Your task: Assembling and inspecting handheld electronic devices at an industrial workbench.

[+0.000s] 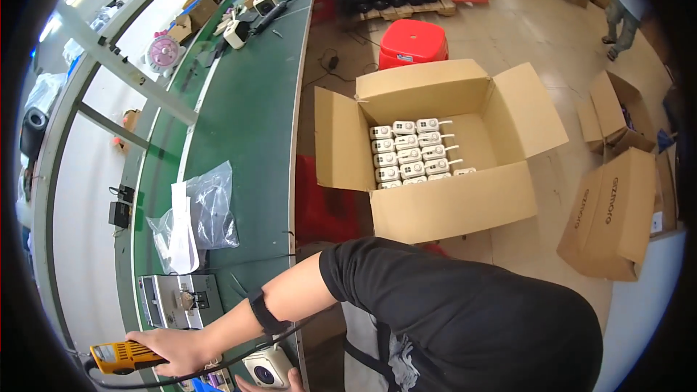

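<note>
My right arm, in a black sleeve with a black band on the forearm, reaches across to the left over the workbench. Its hand is closed around a yellow-and-black handheld tool, from which a black cable loops below the arm. At the lower edge, fingers of my left hand grip a white boxy device with a round black lens; the rest of that hand is cut off. Small parts beside the device are partly hidden by my right arm.
A grey bench unit, a clear plastic bag and white strips occupy the green bench. Right of it, an open carton holds rows of white devices. A red stool stands behind; more cartons sit right.
</note>
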The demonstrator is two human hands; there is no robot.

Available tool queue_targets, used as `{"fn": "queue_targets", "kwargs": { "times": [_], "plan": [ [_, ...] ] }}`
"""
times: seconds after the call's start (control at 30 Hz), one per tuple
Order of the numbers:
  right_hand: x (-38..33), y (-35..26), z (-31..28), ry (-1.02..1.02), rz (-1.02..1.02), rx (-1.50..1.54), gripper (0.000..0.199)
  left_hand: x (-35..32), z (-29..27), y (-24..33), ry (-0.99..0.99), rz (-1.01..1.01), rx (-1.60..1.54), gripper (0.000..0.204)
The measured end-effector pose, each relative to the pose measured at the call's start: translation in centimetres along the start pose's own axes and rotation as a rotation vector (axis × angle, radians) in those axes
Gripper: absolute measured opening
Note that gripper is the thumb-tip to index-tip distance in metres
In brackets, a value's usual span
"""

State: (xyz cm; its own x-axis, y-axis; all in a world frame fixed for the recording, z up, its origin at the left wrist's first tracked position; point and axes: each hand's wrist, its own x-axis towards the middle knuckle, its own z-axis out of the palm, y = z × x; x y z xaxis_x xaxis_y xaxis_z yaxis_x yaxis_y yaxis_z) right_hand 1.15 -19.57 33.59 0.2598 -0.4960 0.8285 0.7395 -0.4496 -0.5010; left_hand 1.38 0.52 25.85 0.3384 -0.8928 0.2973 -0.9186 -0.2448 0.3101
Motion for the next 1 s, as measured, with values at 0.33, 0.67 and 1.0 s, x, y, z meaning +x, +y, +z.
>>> {"fn": "queue_targets", "kwargs": {
  "times": [0.33,0.67,1.0],
  "plan": [
    [-8.6,-6.2,-5.7,0.054,-0.180,-0.329,0.035,4.4,-1.3,6.5,-0.449,-0.196,0.069,0.093],
    [-23.7,-10.6,-5.1,-0.412,0.298,-0.169,0.029,3.7,0.8,1.7,-0.131,-0.005,0.079,0.084],
    [-22.6,-9.5,-2.6,-0.071,0.581,-0.143,0.063,1.5,1.4,-3.1,0.111,-0.136,-0.473,0.071]
  ]
}}
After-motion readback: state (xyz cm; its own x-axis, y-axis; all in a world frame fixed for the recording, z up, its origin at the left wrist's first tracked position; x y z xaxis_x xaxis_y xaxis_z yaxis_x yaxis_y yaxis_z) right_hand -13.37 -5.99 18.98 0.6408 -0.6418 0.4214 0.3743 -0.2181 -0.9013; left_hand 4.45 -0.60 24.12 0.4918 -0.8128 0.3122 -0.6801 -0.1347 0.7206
